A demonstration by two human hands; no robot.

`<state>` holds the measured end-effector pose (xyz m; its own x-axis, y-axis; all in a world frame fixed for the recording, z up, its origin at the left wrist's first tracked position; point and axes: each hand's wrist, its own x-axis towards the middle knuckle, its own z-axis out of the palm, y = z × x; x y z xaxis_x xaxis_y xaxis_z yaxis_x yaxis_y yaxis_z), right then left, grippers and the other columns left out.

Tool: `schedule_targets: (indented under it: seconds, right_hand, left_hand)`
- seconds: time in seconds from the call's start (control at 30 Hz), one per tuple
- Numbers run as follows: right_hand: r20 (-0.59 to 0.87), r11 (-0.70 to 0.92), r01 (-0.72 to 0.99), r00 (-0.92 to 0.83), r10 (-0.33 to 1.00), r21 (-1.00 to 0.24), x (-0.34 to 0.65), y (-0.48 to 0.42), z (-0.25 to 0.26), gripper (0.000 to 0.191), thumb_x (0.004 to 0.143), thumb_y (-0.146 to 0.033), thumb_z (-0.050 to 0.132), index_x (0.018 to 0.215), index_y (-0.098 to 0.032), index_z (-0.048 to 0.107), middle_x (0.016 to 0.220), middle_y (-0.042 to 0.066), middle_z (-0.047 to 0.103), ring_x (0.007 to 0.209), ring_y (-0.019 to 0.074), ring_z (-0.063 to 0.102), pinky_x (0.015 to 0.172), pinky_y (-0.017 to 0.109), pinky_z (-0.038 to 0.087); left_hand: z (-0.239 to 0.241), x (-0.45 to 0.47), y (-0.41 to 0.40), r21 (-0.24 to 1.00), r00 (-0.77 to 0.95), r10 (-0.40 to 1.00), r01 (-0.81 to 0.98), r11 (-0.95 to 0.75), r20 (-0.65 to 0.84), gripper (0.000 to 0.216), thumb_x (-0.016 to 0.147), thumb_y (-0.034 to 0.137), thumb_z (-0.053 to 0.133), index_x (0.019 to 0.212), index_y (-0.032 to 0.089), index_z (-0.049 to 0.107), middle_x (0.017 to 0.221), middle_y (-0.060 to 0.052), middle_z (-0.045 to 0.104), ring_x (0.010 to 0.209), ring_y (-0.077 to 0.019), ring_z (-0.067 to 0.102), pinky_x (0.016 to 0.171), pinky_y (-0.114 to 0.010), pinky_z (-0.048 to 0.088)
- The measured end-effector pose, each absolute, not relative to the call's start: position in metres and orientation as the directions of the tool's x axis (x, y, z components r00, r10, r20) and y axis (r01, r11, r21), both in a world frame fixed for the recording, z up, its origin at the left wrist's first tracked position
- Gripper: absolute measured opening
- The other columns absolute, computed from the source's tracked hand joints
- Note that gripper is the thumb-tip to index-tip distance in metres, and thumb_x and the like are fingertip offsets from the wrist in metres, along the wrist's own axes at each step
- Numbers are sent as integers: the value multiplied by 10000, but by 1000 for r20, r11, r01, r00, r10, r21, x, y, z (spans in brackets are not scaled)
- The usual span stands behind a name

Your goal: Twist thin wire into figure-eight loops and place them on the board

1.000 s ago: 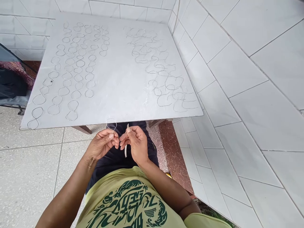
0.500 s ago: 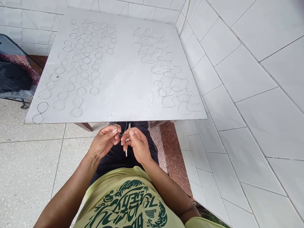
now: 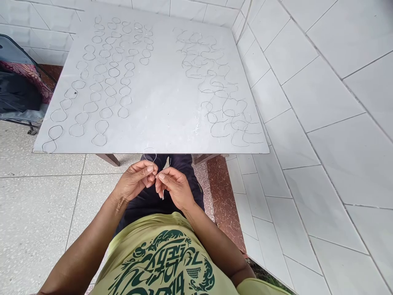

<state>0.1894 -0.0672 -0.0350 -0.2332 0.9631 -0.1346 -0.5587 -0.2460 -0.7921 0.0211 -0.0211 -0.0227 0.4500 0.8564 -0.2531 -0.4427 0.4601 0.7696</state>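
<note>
My left hand [image 3: 135,180] and my right hand [image 3: 172,186] meet just below the front edge of a white table [image 3: 166,94], over my lap. Both pinch a thin wire piece [image 3: 150,155] whose small loop rises above my left fingertips. My right hand also grips a slim pale tool [image 3: 164,180] that pokes out above and below the fingers. On the table's left lie rows of figure-eight wire loops [image 3: 106,80]. On its right lies a loose spread of open wire shapes [image 3: 221,94].
A white tiled wall [image 3: 322,102] runs close along the table's right side. A dark chair with cloth [image 3: 18,94] stands at the far left. Speckled floor tiles [image 3: 39,213] lie to the left of my legs.
The wire loop between my fingers has become narrower and more upright, and my fingertips have drawn closer together. The view has tilted slightly, so the table sits lower in the picture.
</note>
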Motion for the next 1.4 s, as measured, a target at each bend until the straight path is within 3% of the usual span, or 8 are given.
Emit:
schedule_targets:
  seconds: [0.43,0.63,0.77,1.0,1.2,1.3,1.4]
  right_hand:
    - [-66,-205,-433,-316,947,-878,199,-60,-31,275,937,-427,754,846,-176,687,700,11,725,542,122,626,509,246,511]
    - [-75,-218,-535,-277,958,-816,199,-60,-34,231,904,-381,799,933,-195,664,690,-14,700,566,129,620,481,228,492]
    - [-67,-234,-553,-306,950,-800,200,-61,-35,274,885,-405,816,882,-192,644,683,-5,710,561,134,631,475,228,483]
    - [-13,-194,-559,-311,950,-806,193,-63,-33,301,870,-406,834,838,-197,619,693,2,739,538,136,649,455,227,480]
    - [-49,-196,-555,-269,962,-808,191,-64,-35,318,875,-446,820,846,-208,611,694,-1,741,535,146,661,438,227,470]
    - [-60,-202,-550,-264,963,-810,195,-64,-36,304,895,-449,799,867,-205,619,698,3,741,547,147,662,441,225,467]
    - [-50,-188,-545,-258,965,-817,199,-63,-37,271,908,-411,793,874,-199,627,707,4,742,546,134,643,450,220,467]
  left_hand:
    - [-22,25,-21,704,530,795,-442,555,-294,193,845,281,848,873,110,763,590,7,594,490,-90,577,469,-186,532]
    - [-22,27,-21,676,540,792,-472,566,-286,176,847,258,846,907,107,779,640,-11,641,527,-88,610,514,-180,560]
    - [-22,24,-22,670,581,779,-484,563,-234,163,826,219,858,931,111,796,707,-24,670,575,-100,650,548,-198,601]
    - [-24,23,-21,650,599,788,-542,532,-146,155,796,206,875,850,132,750,714,-3,648,515,-91,606,465,-218,592]
    - [-24,29,-21,659,589,783,-510,553,-200,178,831,216,844,892,138,697,724,12,640,495,-101,618,506,-266,614]
    - [-23,26,-20,671,592,779,-493,554,-208,190,850,229,826,973,134,717,763,-10,653,568,-112,644,548,-241,604]
    - [-20,20,-14,711,574,796,-478,516,-192,380,859,308,825,1184,135,731,962,-81,696,735,-150,677,630,-270,620]
